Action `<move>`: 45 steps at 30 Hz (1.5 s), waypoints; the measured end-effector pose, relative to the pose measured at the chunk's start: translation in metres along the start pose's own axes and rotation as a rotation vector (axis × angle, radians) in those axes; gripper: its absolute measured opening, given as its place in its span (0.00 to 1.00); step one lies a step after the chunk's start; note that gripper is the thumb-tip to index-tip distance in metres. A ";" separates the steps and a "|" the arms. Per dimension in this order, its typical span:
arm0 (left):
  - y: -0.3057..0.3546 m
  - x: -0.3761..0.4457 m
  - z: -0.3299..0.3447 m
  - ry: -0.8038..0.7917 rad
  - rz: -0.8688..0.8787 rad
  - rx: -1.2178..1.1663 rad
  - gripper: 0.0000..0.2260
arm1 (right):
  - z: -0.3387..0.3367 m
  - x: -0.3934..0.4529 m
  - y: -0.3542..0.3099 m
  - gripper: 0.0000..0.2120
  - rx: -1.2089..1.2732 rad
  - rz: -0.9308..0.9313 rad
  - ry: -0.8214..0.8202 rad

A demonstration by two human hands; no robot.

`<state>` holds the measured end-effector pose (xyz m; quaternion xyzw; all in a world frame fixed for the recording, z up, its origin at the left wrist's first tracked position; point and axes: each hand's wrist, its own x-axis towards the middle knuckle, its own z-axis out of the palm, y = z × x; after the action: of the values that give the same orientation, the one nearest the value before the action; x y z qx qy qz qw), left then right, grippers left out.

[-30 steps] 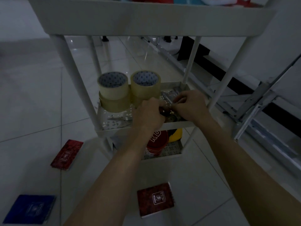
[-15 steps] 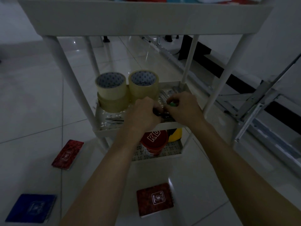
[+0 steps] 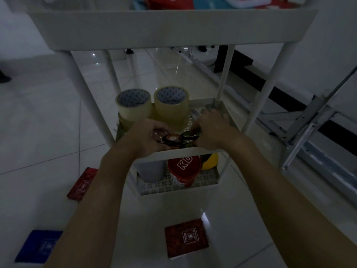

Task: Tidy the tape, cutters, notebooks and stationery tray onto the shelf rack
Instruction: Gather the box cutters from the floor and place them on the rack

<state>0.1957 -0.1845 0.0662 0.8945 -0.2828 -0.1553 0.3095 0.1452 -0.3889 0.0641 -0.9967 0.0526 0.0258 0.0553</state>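
Observation:
A white shelf rack point(image 3: 173, 29) stands in front of me. On its middle tier point(image 3: 179, 152) two stacks of beige tape rolls point(image 3: 135, 107) point(image 3: 171, 105) sit at the back. My left hand point(image 3: 146, 139) and my right hand point(image 3: 209, 128) meet at the tier's front, both gripping black-handled scissors point(image 3: 178, 139). Part of the scissors is hidden by my fingers. On the floor lie two red notebooks point(image 3: 186, 238) point(image 3: 83, 184) and a blue notebook point(image 3: 38, 246).
The bottom tier holds a red tub with white letters point(image 3: 183, 171), a grey cup point(image 3: 151, 171) and a yellow object point(image 3: 210, 161). Red and blue items lie on the top tier point(image 3: 183, 2). A grey metal frame point(image 3: 309, 122) stands to the right. The floor is white tile.
Both hands have drawn back toward the front edge of the middle tier, and the black scissor handles now show between them. The camera has tilted slightly.

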 end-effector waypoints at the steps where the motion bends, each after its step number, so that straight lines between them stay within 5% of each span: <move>1: -0.003 0.000 0.000 0.015 0.000 -0.029 0.18 | 0.003 0.001 0.000 0.14 -0.008 -0.016 0.030; 6: -0.012 -0.001 0.007 0.184 0.041 -0.075 0.16 | 0.014 0.001 -0.004 0.09 0.116 -0.135 0.147; 9: -0.016 0.001 0.010 0.210 0.058 -0.044 0.14 | 0.017 0.004 -0.010 0.22 0.247 -0.174 0.159; 12: -0.019 0.004 0.012 0.213 0.057 -0.057 0.11 | 0.016 -0.001 -0.005 0.04 0.413 -0.177 0.177; 14: -0.018 0.005 0.016 0.222 0.060 -0.056 0.09 | 0.010 -0.005 0.006 0.05 0.523 -0.114 0.288; 16: -0.016 0.005 0.023 0.228 0.088 -0.054 0.08 | 0.004 -0.007 0.018 0.06 0.509 -0.023 0.365; 20: -0.014 0.002 0.033 0.275 0.064 -0.046 0.08 | 0.004 -0.003 0.017 0.10 0.301 0.065 0.202; 26: -0.014 0.001 0.033 0.288 0.049 -0.051 0.08 | 0.005 -0.001 0.003 0.09 0.191 0.148 0.249; 31: -0.017 -0.002 0.040 0.396 0.122 -0.035 0.09 | 0.005 -0.010 0.006 0.11 0.210 0.088 0.233; 35: -0.010 -0.018 0.037 0.534 0.349 -0.035 0.08 | 0.001 -0.031 0.000 0.09 0.317 -0.019 0.440; 39: 0.004 -0.052 0.022 0.335 0.570 0.041 0.05 | 0.013 -0.074 -0.021 0.04 0.627 -0.112 0.576; 42: 0.004 -0.085 0.017 0.039 0.569 0.128 0.03 | 0.045 -0.098 -0.037 0.05 0.834 -0.065 0.440; 45: -0.021 -0.113 0.029 -0.154 0.377 0.172 0.03 | 0.093 -0.110 -0.047 0.07 0.857 0.003 0.177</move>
<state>0.1015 -0.1168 0.0423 0.8345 -0.4798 -0.1377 0.2332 0.0372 -0.3205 -0.0166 -0.8820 0.0643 -0.0837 0.4594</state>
